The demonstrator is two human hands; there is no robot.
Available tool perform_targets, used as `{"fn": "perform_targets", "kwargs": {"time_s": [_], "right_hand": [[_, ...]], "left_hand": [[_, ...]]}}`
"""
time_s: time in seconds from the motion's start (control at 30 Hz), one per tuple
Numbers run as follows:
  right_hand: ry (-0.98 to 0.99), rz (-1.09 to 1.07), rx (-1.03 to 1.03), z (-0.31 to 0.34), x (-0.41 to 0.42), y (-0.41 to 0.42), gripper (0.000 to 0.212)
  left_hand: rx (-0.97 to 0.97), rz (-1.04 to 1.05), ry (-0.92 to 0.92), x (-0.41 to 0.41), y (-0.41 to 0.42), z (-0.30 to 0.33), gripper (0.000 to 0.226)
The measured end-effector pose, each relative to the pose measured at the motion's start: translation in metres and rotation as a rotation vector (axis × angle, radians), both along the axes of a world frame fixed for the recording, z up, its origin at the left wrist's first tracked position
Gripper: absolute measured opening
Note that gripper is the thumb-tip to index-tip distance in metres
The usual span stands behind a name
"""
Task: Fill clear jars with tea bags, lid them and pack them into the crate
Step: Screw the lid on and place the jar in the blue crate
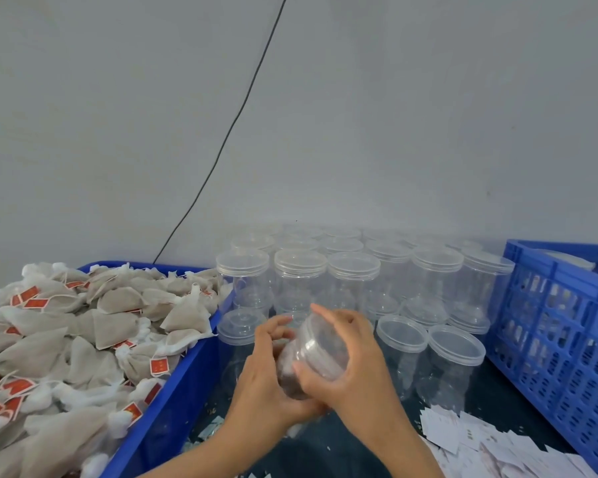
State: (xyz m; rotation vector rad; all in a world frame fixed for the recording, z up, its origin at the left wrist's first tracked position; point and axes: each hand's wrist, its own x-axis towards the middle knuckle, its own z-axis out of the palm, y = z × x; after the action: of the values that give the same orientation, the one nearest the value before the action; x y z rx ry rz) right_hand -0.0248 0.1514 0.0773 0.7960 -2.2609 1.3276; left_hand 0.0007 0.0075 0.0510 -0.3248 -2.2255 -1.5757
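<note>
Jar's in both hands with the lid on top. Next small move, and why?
Probably twist the lid tight with the right hand while the left hand steadies the filled jar. The jar is tilted, dark with contents, and the right fingers wrap the lid's rim. Whether it is already tight cannot be told. Then it goes to the blue crate on the right.

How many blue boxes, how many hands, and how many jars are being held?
Blue boxes: 2, the bin and the crate
Hands: 2, the left hand and the right hand
Held jars: 1, the jar
Total: 5
</note>
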Motion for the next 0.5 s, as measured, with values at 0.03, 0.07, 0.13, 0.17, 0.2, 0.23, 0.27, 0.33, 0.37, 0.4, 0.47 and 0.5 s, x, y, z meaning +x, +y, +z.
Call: {"fn": "perform_targets", "kwargs": {"time_s": [0.03, 0.07, 0.13, 0.17, 0.2, 0.23, 0.27, 0.33, 0.37, 0.4, 0.47, 0.5], "right_hand": [[-0.002, -0.006, -0.072, 0.002, -0.001, 0.002, 0.066], [-0.01, -0.013, -0.143, 0.004, -0.001, 0.005, 0.064], [-0.005, -0.046, -0.265, 0.008, -0.001, 0.011, 0.063], [0.007, -0.062, -0.314, 0.01, -0.001, 0.014, 0.064], [0.012, -0.07, -0.363, 0.011, -0.001, 0.016, 0.065], [0.004, -0.071, -0.411, 0.013, 0.0, 0.017, 0.066], [-0.014, -0.068, -0.452, 0.013, 0.0, 0.016, 0.067], [-0.052, -0.063, -0.48, 0.013, 0.001, 0.014, 0.069], [-0.066, -0.054, -0.463, 0.013, 0.001, 0.012, 0.069], [-0.082, -0.033, -0.437, 0.011, 0.0, 0.01, 0.069], [-0.122, 0.023, -0.391, 0.009, 0.001, 0.007, 0.072], [-0.134, 0.039, -0.364, 0.008, 0.001, 0.006, 0.075]], "left_hand": [[0.019, -0.04, 0.004, 0.001, -0.002, 0.002, 0.102], [0.045, -0.067, 0.002, 0.002, -0.004, 0.004, 0.099], [0.148, -0.091, -0.034, 0.004, -0.009, 0.008, 0.085], [0.234, -0.095, -0.081, 0.003, -0.01, 0.009, 0.076], [0.336, -0.122, -0.16, 0.002, -0.012, 0.01, 0.068], [0.433, -0.188, -0.253, 0.001, -0.013, 0.009, 0.064], [0.507, -0.282, -0.331, 0.0, -0.014, 0.008, 0.062], [0.6, -0.42, -0.416, 0.0, -0.011, 0.005, 0.073], [0.655, -0.44, -0.448, 0.0, -0.01, 0.004, 0.085], [0.709, -0.442, -0.477, 0.0, -0.009, 0.002, 0.096], [0.762, -0.412, -0.494, -0.002, -0.011, 0.0, 0.107], [0.762, -0.394, -0.493, -0.002, -0.013, -0.001, 0.109]]}}
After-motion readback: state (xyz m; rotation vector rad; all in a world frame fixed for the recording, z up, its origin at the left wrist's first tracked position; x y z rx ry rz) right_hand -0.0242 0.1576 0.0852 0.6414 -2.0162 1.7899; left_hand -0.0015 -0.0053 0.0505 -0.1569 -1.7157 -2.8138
